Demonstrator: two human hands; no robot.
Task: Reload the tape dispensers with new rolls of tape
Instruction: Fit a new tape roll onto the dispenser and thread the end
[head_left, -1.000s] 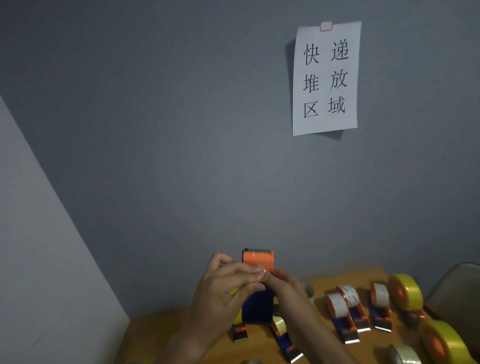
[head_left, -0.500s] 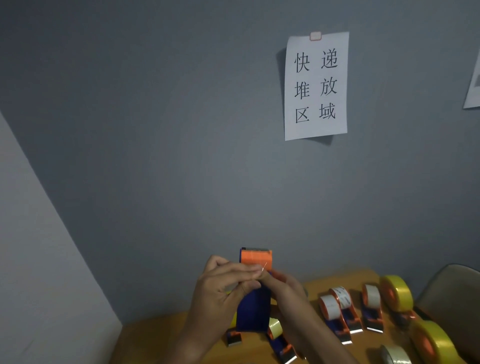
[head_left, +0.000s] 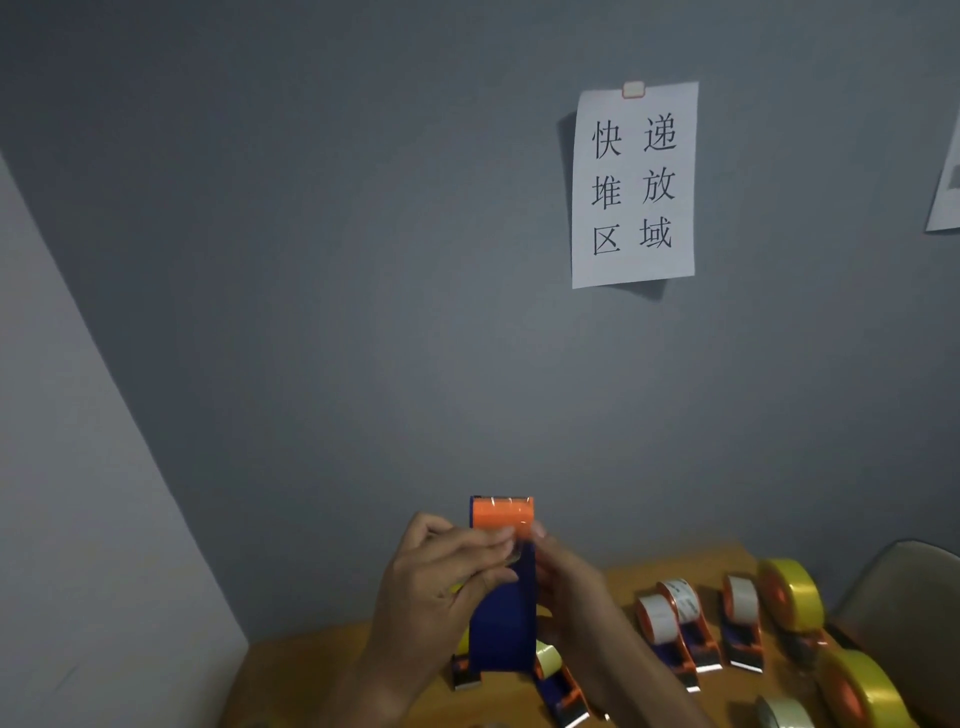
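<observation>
Dispenser (head_left: 503, 613) stood upright btwn both hands; left grip (head_left: 441, 577) & right grip (head_left: 563, 577) each clasped its sides, orange top above fingers.

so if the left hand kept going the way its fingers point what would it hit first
The left hand points its fingers rightward across the blue dispenser, so it would likely meet the right hand fingertips just past it; depth is unclear.

A wooden table (head_left: 322, 670) against the grey wall carries several blue-and-orange tape dispensers (head_left: 691, 631) loaded with rolls, with loose yellow tape rolls (head_left: 860, 693) at its right end.
</observation>
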